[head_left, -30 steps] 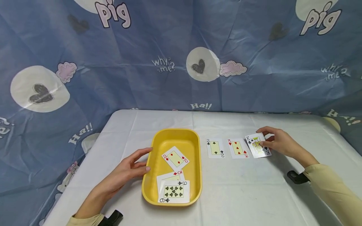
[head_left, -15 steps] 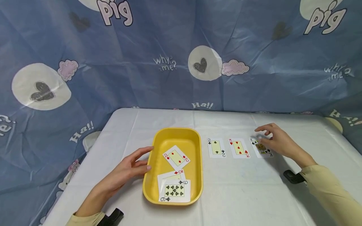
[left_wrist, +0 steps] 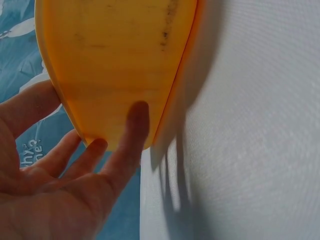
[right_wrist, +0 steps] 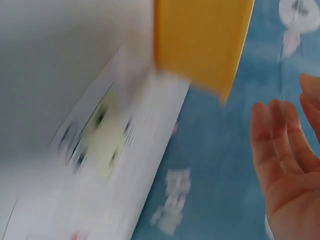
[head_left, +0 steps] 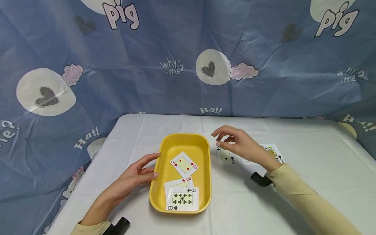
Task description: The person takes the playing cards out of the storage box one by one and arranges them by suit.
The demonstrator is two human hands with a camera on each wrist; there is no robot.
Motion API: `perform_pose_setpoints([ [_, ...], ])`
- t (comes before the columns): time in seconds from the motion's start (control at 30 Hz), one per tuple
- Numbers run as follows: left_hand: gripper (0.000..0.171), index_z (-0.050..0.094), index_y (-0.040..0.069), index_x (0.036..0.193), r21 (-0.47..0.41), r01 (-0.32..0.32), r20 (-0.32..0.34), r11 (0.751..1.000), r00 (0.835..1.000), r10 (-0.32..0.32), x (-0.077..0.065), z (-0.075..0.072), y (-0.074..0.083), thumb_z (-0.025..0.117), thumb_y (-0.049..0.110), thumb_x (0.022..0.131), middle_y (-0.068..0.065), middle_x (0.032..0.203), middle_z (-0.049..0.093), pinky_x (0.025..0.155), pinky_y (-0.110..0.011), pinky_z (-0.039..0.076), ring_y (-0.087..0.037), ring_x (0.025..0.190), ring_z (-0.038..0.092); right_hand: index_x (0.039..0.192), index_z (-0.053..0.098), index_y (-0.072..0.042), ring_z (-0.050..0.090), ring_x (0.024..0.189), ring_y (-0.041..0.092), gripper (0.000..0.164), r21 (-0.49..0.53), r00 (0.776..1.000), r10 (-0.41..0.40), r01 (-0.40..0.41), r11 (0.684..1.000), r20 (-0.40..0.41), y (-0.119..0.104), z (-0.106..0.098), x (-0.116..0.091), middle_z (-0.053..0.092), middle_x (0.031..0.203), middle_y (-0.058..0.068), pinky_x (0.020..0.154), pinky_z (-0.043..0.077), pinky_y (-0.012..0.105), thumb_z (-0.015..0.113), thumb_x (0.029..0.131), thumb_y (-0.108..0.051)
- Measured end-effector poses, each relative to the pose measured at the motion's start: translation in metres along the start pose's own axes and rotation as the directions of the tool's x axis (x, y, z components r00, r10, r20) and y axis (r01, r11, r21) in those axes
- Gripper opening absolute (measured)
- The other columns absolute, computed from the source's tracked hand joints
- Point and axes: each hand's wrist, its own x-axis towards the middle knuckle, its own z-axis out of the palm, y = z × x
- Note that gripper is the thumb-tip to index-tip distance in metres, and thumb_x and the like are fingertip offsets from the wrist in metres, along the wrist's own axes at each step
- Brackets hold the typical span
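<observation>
My left hand [head_left: 133, 178] touches the left side of a yellow tray [head_left: 176, 146] with extended fingers; in the left wrist view the fingertips lie along its outer wall [left_wrist: 115, 55]. Inside the tray are a two of diamonds [head_left: 184, 164] and a nine of clubs [head_left: 182, 199], which partly covers a three of diamonds [head_left: 170, 184]. My right hand [head_left: 239, 145], holding nothing, hovers with bent fingers over the two of clubs [head_left: 225, 156] right of the tray. Beneath that hand the three of hearts is mostly hidden. A king of spades [head_left: 274, 152] lies beyond the wrist.
A white cloth [head_left: 249, 205] covers the table, and behind it hangs a blue printed curtain [head_left: 164, 88]. The tray's right rim stands close beside the row of face-up cards. Both wrists wear a black strap-on camera [head_left: 261, 179].
My right hand has let go of the king of spades, leaving it on the table, and swept left to the two of clubs. The left hand stays at the tray.
</observation>
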Motion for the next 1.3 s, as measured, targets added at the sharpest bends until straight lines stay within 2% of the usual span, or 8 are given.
perform_pose_setpoints([
  [0.17,0.065,0.035,0.019,0.152,-0.001,-0.001,0.010,1.000,1.000,0.001,-0.001,-0.001,0.001,0.066,0.016,0.095,-0.007,0.158,0.024,0.092,-0.042,0.052,-0.033,0.123,0.054,0.121,0.064,-0.020,0.060,0.104,0.023,0.032,0.049,0.987,-0.056,0.049,0.998,0.153,-0.012,0.033,0.026,0.062,0.116,-0.003,0.085,0.054,0.033,0.072,0.091,-0.010],
  [0.3,0.065,0.035,0.019,0.152,-0.007,0.002,0.017,1.000,1.000,-0.002,-0.001,-0.001,0.001,0.066,0.017,0.095,-0.007,0.159,0.022,0.092,-0.042,0.052,-0.032,0.124,0.054,0.124,0.063,-0.019,0.059,0.108,0.026,0.035,0.033,0.960,-0.044,0.037,0.999,0.278,-0.014,0.051,0.041,0.062,0.119,0.004,0.088,0.052,0.034,0.071,0.091,-0.007],
  [0.4,0.065,0.035,0.019,0.152,-0.011,0.003,0.015,1.000,1.000,-0.003,-0.001,-0.001,0.001,0.066,0.017,0.095,-0.006,0.158,0.023,0.092,-0.042,0.052,-0.032,0.124,0.054,0.126,0.062,-0.012,0.058,0.112,0.027,0.037,0.018,0.933,-0.017,0.011,1.000,0.361,-0.015,0.060,0.053,0.060,0.125,0.009,0.091,0.052,0.035,0.068,0.091,-0.002],
  [0.57,0.064,0.035,0.019,0.152,-0.005,0.008,0.014,1.000,1.000,-0.007,-0.001,-0.001,0.001,0.066,0.017,0.095,-0.005,0.159,0.021,0.092,-0.042,0.051,-0.032,0.125,0.053,0.126,0.062,-0.005,0.058,0.113,0.025,0.039,-0.056,0.879,0.033,-0.008,0.998,0.475,-0.017,0.071,0.071,0.061,0.125,0.008,0.093,0.051,0.036,0.070,0.088,0.001],
  [0.77,0.065,0.036,0.020,0.151,0.006,0.020,-0.001,1.000,1.000,-0.020,0.000,0.001,0.001,0.068,0.019,0.094,-0.004,0.159,0.021,0.093,-0.041,0.051,-0.031,0.125,0.053,0.122,0.067,-0.014,0.057,0.105,0.019,0.043,-0.192,0.823,0.104,0.007,0.981,0.559,-0.013,0.081,0.088,0.063,0.116,0.001,0.090,0.048,0.029,0.081,0.082,-0.008],
  [0.97,0.064,0.037,0.021,0.151,-0.007,0.024,-0.003,1.000,1.000,-0.024,0.000,0.001,0.001,0.068,0.018,0.094,-0.004,0.159,0.023,0.093,-0.041,0.051,-0.030,0.125,0.053,0.129,0.062,-0.018,0.053,0.094,0.015,0.055,-0.314,0.768,0.152,0.066,0.947,0.622,-0.010,0.089,0.095,0.055,0.112,0.001,0.082,0.044,0.024,0.085,0.079,-0.015],
  [1.07,0.064,0.037,0.021,0.151,-0.015,0.021,0.003,1.000,1.000,-0.021,0.000,0.001,0.001,0.067,0.017,0.095,-0.006,0.158,0.025,0.093,-0.041,0.051,-0.031,0.124,0.054,0.131,0.061,-0.022,0.051,0.090,0.012,0.057,-0.360,0.763,0.175,0.081,0.929,0.622,-0.010,0.095,0.096,0.052,0.112,0.000,0.080,0.043,0.023,0.085,0.079,-0.020],
  [1.3,0.064,0.037,0.022,0.151,-0.014,0.018,0.005,1.000,1.000,-0.018,0.000,0.001,0.001,0.066,0.015,0.095,-0.010,0.156,0.030,0.092,-0.041,0.051,-0.031,0.123,0.055,0.129,0.057,-0.027,0.041,0.104,0.013,0.058,-0.388,0.785,0.156,0.115,0.915,0.600,-0.009,0.104,0.096,0.048,0.118,-0.006,0.086,0.039,0.026,0.085,0.078,-0.030],
])
